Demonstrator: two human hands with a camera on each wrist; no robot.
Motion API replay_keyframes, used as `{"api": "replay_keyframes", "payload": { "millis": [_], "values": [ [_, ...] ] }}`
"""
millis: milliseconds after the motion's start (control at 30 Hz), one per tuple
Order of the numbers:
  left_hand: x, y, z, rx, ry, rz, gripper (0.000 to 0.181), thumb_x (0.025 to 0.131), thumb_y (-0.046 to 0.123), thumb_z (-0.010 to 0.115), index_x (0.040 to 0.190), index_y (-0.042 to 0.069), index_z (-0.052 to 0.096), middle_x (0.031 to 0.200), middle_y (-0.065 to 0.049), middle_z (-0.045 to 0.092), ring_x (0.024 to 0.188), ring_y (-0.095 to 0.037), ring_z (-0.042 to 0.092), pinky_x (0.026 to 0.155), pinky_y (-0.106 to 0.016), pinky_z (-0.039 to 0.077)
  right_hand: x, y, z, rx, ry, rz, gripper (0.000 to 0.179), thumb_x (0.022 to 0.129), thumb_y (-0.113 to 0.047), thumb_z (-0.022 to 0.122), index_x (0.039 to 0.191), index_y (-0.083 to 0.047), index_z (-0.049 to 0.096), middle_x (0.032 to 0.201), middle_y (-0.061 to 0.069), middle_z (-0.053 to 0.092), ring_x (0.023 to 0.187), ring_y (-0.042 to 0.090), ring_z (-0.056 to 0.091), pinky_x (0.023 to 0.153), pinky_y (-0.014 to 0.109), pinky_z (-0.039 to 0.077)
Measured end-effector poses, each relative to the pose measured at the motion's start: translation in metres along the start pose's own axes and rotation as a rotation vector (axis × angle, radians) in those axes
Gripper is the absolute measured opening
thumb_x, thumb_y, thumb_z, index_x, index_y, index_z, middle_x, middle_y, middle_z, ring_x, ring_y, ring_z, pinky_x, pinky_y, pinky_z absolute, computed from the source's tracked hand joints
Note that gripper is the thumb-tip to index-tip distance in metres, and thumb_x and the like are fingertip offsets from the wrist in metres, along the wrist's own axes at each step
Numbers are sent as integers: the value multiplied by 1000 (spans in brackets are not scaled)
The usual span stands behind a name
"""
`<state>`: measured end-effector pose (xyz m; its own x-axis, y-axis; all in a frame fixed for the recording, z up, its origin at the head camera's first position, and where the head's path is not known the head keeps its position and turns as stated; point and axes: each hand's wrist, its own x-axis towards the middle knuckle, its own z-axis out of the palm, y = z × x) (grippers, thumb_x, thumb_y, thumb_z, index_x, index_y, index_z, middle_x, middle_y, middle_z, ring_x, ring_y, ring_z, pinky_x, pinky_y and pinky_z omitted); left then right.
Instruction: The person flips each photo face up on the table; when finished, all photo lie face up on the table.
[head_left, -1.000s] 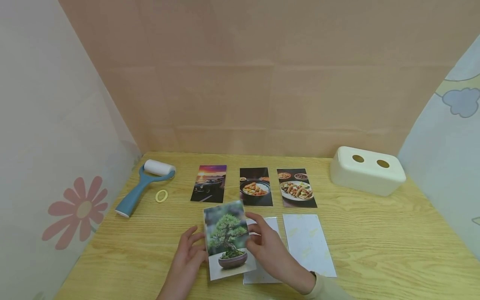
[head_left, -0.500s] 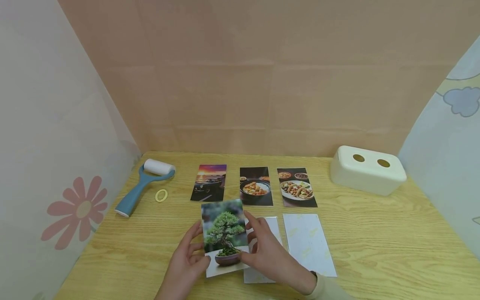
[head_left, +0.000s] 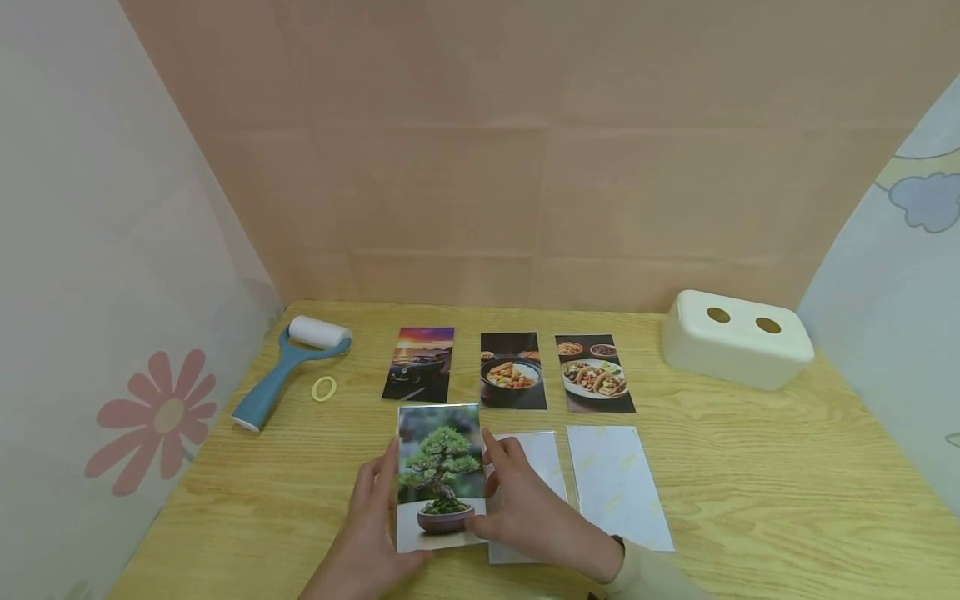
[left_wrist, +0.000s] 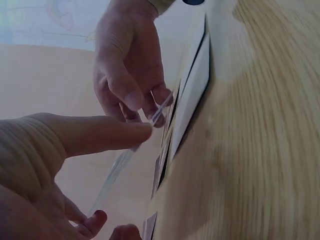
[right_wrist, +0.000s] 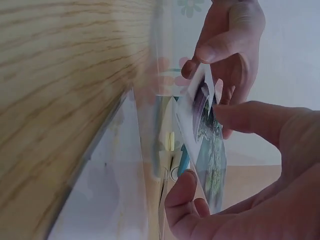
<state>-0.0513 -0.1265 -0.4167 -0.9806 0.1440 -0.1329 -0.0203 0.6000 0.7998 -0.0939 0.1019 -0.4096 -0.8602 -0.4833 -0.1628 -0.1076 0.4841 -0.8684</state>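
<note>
The bench [head_left: 787,467] carries everything. At its far right sits a white box [head_left: 738,346] with two round holes in its top face, well apart from the hands; being at the margin, it probably leaves the middle free for handling flat things. At the far left lies a blue-handled roller [head_left: 279,367], its white roll pointing to the far side and its handle toward the near left, which would suit a left-side reach.

Near the middle, the left hand [head_left: 367,529] and right hand [head_left: 536,517] both have their grip closed on the bonsai picture [head_left: 442,467], raised off the bench. The left grip takes the left side, thumb at the near edge; the right grip pinches the right side, thumb on the front by the pot. Holding it from opposite sides probably keeps it flat and steady, and leaves most of the image uncovered.

To the right lie two white sheets: one [head_left: 543,454] partly hidden by the right hand, the other [head_left: 621,487] just right of it. They may be lying face down. Beyond them is a spaced row: car photo [head_left: 420,364] on the left, rice-dish photo [head_left: 513,375] between, taco photo [head_left: 596,375] on the right, all face up, presumably for easy viewing. Smallest, a yellow ring [head_left: 324,388] lies flat beside the roller.
</note>
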Motion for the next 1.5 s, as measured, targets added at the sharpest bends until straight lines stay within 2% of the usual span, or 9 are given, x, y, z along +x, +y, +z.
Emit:
{"api": "replay_keyframes", "payload": {
  "millis": [133, 300, 467, 567, 800, 967, 1100, 1233, 1500],
  "values": [
    [-2, -5, 0, 127, 32, 18, 138, 57, 24, 99, 163, 9, 12, 151, -17, 28, 132, -41, 36, 93, -54, 47, 3, -1, 5, -28, -25, 10, 115, 76, -17, 87, 160, 2, 11, 120, 5, 36, 82, 12, 47, 62, 25, 42],
    [-1, -13, -3, 195, 33, -12, 137, 57, 28, 99, 163, 9, 14, 152, -16, 30, 133, -41, 35, 90, -52, 50, 8, -3, 10, -53, -40, 4, 118, 74, -20, 90, 160, 1, 12, 116, 6, 37, 76, 10, 47, 61, 26, 44],
    [1, -22, -11, 254, -9, -42, 132, 58, 34, 99, 161, 7, 20, 151, -17, 34, 127, -42, 37, 85, -54, 52, 12, -3, 13, -72, -56, -8, 109, 79, -20, 85, 159, 4, 15, 106, 2, 42, 75, 9, 48, 65, 26, 44],
    [3, -26, -15, 306, -17, -18, 129, 60, 35, 98, 160, 5, 24, 149, -17, 38, 121, -42, 42, 81, -52, 51, 14, -3, 14, -77, -57, -10, 101, 82, -20, 82, 157, 7, 19, 104, 2, 44, 75, 9, 50, 66, 26, 45],
    [4, -28, -22, 437, -22, -18, 126, 61, 36, 97, 158, 0, 26, 145, -19, 48, 112, -39, 48, 87, -51, 48, 21, -1, 21, -60, -67, -1, 81, 87, -17, 76, 152, 8, 34, 100, 2, 48, 73, 8, 55, 61, 25, 47],
    [6, -30, -24, 437, -52, -52, 125, 62, 33, 98, 158, 0, 25, 140, -17, 55, 112, -38, 48, 87, -51, 48, 23, -1, 24, -61, -88, 1, 46, 88, -15, 75, 127, 3, 60, 92, -1, 54, 70, 9, 55, 61, 26, 48],
    [6, -34, -26, 411, -71, -59, 123, 62, 28, 98, 158, 0, 26, 134, -12, 61, 112, -37, 48, 85, -50, 49, 22, -1, 24, -33, -99, 24, 20, 89, -16, 75, 103, -7, 64, 90, -2, 57, 73, 10, 56, 62, 29, 48],
    [4, -37, -26, 386, -82, -31, 120, 62, 23, 98, 157, -1, 28, 134, -13, 61, 113, -38, 47, 85, -50, 48, 21, -1, 25, -21, -100, 28, 18, 90, -17, 75, 102, -8, 64, 92, -3, 58, 78, 9, 57, 66, 30, 49],
    [0, -36, -25, 383, -81, 9, 117, 63, 16, 97, 156, -2, 28, 148, -20, 48, 112, -38, 47, 86, -51, 48, 23, -4, 28, -3, -104, 13, 13, 90, -16, 72, 96, -8, 64, 91, -4, 60, 78, 8, 57, 68, 30, 49]
  ]
}}
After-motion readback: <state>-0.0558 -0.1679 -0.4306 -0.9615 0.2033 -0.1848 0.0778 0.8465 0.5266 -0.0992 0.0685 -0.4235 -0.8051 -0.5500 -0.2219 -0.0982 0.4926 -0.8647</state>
